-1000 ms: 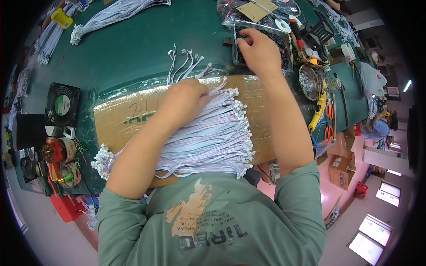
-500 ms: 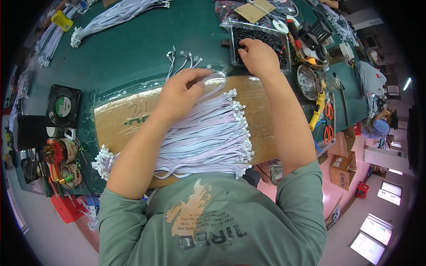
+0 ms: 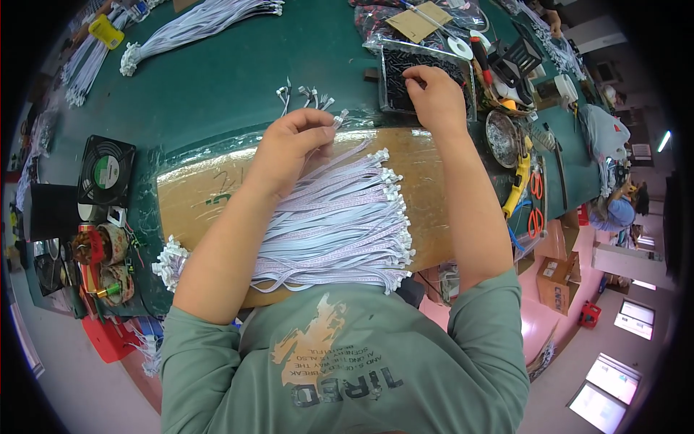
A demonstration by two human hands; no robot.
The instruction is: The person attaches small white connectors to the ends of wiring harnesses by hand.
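Note:
My left hand [image 3: 295, 148] is closed in a pinch near a white connector [image 3: 340, 118], which pokes out past the fingertips at the end of a white cable. Over at the right, my right hand [image 3: 439, 101] reaches above a clear tray [image 3: 473, 108] of small black pieces [image 3: 395, 78]. Its thumb and forefinger are bent together at the pieces; what they hold, if anything, is too small to see. Below my left hand lies a thick row of white flat ribbon cables [image 3: 332, 224] with white connectors at both ends, spread over a brown cardboard sheet [image 3: 426, 181].
A few loose cable ends [image 3: 307, 96] lie beyond my left hand. Another cable bundle [image 3: 195, 32] rests at the far left. A black fan [image 3: 106, 172] stands left. To the right are a metal bowl [image 3: 502, 137], a yellow tool [image 3: 519, 181] and orange-handled scissors [image 3: 536, 202].
My left hand has turned so the connector now stands up at its fingertips; the cable loop beside it is gone. My right hand has shifted slightly right and nearer, still over the tray.

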